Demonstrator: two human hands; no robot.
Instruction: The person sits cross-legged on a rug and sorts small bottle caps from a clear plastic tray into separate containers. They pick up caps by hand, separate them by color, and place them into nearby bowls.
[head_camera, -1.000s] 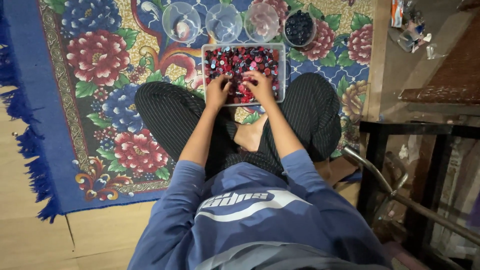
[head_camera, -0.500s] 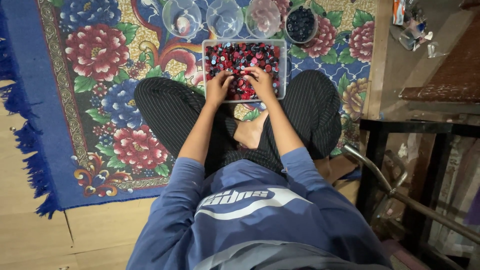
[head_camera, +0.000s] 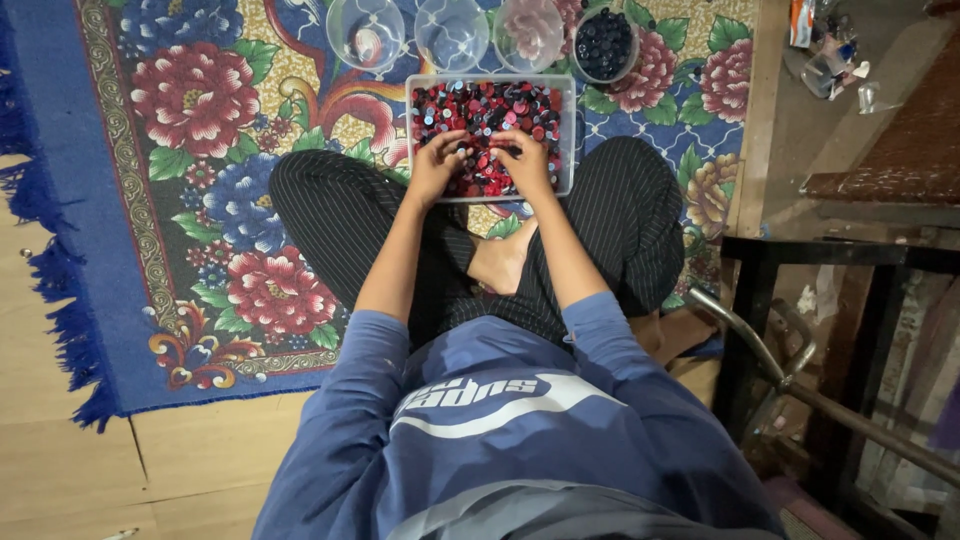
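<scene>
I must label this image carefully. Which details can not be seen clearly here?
- Head view: whether the left hand or right hand pinches a piece; the fingertips sink into the red, dark and pink pieces.
- Clear rectangular plastic tray: single pieces too small to identify.
- Three clear round cups: rims cut by the top edge.
- Dark-filled round cup: contents too small.

red and dark buttons (head_camera: 500, 105), floral blue rug (head_camera: 200, 150), pinstriped black trousers (head_camera: 340, 215)

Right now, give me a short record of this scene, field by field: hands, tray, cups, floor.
left hand: in the tray, fingers on the buttons
right hand: in the tray, on the buttons
tray: clear rectangular, full of red and dark buttons
cups: three clear cups look near empty, fourth cup holds dark buttons
floor: floral rug on wood
</scene>
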